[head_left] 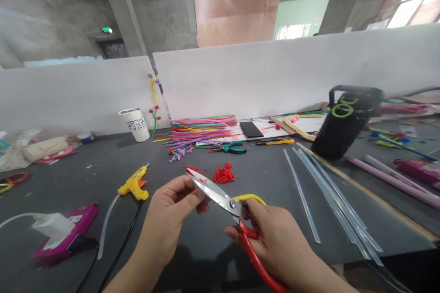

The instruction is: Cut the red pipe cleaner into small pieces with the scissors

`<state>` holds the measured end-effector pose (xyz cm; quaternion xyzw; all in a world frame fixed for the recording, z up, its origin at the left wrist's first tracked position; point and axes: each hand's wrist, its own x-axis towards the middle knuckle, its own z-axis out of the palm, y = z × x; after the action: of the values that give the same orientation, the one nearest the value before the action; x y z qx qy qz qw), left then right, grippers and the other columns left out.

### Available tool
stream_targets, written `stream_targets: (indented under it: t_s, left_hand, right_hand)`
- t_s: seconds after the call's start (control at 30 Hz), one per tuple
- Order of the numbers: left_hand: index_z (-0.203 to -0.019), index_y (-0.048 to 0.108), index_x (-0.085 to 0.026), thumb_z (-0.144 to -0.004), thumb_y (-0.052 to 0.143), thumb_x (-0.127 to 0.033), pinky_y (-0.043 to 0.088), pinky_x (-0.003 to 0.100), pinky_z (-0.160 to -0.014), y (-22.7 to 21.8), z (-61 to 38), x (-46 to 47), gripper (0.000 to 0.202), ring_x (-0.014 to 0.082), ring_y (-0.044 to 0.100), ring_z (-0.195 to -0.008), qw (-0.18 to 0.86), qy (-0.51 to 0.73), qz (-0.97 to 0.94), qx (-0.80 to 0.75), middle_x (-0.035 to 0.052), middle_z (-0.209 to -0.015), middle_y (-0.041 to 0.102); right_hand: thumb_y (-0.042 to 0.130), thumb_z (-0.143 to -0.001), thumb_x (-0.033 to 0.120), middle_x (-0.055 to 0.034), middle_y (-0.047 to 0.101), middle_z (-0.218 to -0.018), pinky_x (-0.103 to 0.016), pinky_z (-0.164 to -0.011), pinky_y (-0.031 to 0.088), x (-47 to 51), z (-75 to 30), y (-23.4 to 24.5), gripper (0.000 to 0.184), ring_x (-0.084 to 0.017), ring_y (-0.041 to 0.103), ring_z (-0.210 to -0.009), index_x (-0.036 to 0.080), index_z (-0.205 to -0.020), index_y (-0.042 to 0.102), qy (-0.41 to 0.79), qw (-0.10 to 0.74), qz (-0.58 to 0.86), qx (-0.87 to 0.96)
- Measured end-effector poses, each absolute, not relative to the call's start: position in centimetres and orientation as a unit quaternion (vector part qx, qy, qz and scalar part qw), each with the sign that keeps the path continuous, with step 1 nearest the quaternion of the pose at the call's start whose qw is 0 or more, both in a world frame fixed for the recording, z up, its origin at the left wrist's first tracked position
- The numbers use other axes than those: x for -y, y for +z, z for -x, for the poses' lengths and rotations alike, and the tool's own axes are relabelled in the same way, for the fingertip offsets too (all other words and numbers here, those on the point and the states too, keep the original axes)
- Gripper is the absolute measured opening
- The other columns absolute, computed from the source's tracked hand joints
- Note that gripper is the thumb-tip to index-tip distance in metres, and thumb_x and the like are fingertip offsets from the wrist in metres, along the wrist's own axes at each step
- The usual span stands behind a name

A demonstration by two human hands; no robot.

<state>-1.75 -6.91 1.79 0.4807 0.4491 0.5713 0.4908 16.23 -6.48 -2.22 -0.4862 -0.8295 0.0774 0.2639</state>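
My right hand [275,229] grips scissors [216,194] with one red and one yellow handle, their blades pointing up and to the left. Fingers of my left hand [175,215] are pinched together close beside the blades; what they hold, if anything, is too small or hidden to name. Red bits show by the blade tips. Just beyond the blades lies a small pile of short red fuzzy pieces [223,174]. Further back are purple snippets [178,154] and teal-handled pliers [232,148].
A yellow glue gun [135,185] and a magenta power strip [74,233] lie at left. Pipe cleaners [202,130], a phone [251,129] and a white cup [136,126] are at the back. Clear glue sticks [333,197] and a black bottle [347,121] occupy the right.
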Motion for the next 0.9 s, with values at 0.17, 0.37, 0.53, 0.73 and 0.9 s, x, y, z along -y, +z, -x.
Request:
stream_targets:
  t_s: [0.17, 0.37, 0.53, 0.73, 0.9]
  left_hand:
    - [-0.066, 0.062, -0.015, -0.069, 0.061, -0.019, 0.038, 0.016, -0.051, 2.1, 1.5, 6.6, 0.006, 0.0063, 0.050, -0.051, 0.530, 0.542, -0.477, -0.445, -0.0024, -0.056, 0.058]
    - [-0.067, 0.060, -0.012, -0.069, 0.060, -0.016, 0.037, 0.017, -0.050, 1.5, 0.7, 6.4, 0.005, 0.0065, 0.051, -0.050, 0.673, 0.415, -0.446, -0.420, 0.0007, -0.058, 0.060]
    - [-0.065, 0.061, -0.012, -0.066, 0.063, -0.018, 0.038, 0.016, -0.048, 0.7, 0.1, 6.5, 0.006, 0.0061, 0.052, -0.047, 0.721, 0.352, -0.428, -0.417, 0.0008, -0.058, 0.061]
    - [-0.065, 0.061, -0.011, -0.065, 0.063, -0.017, 0.039, 0.018, -0.050, 1.3, -0.1, 6.7, 0.006, 0.0069, 0.052, -0.047, 0.737, 0.307, -0.424, -0.427, 0.0016, -0.057, 0.061]
    - [-0.068, 0.061, -0.009, -0.069, 0.059, -0.020, 0.040, 0.020, -0.051, 1.0, -0.3, 6.7, 0.011, 0.0093, 0.055, -0.051, 0.735, 0.306, -0.445, -0.411, 0.0046, -0.062, 0.061]
  right_hand:
    - [0.053, -0.070, 0.045, 0.0046, 0.043, -0.049, -0.021, -0.043, 0.025, 6.2, -16.4, -1.8, 0.030, -0.009, 0.038, -0.043, 0.019, -0.060, 0.042, 0.191, 0.293, 0.488, 0.800]
    - [0.048, -0.073, 0.029, 0.0073, 0.039, -0.047, -0.017, -0.038, 0.031, 5.5, -15.9, -0.8, 0.013, -0.006, 0.036, -0.038, 0.018, -0.066, 0.047, 0.479, 0.369, 0.445, 0.661]
    - [0.048, -0.073, 0.032, 0.0091, 0.042, -0.039, -0.017, -0.034, 0.032, 4.8, -16.0, -0.5, 0.015, -0.006, 0.038, -0.031, 0.017, -0.077, 0.048, 0.612, 0.363, 0.377, 0.594]
    - [0.049, -0.070, 0.024, 0.0080, 0.043, -0.038, -0.014, -0.032, 0.028, 4.9, -16.0, 0.0, 0.009, -0.004, 0.037, -0.030, 0.017, -0.065, 0.047, 0.618, 0.313, 0.374, 0.616]
    - [0.047, -0.067, 0.022, 0.0063, 0.047, -0.044, -0.014, -0.031, 0.027, 5.2, -16.0, 0.2, 0.006, -0.004, 0.037, -0.031, 0.017, -0.063, 0.045, 0.602, 0.312, 0.391, 0.622]
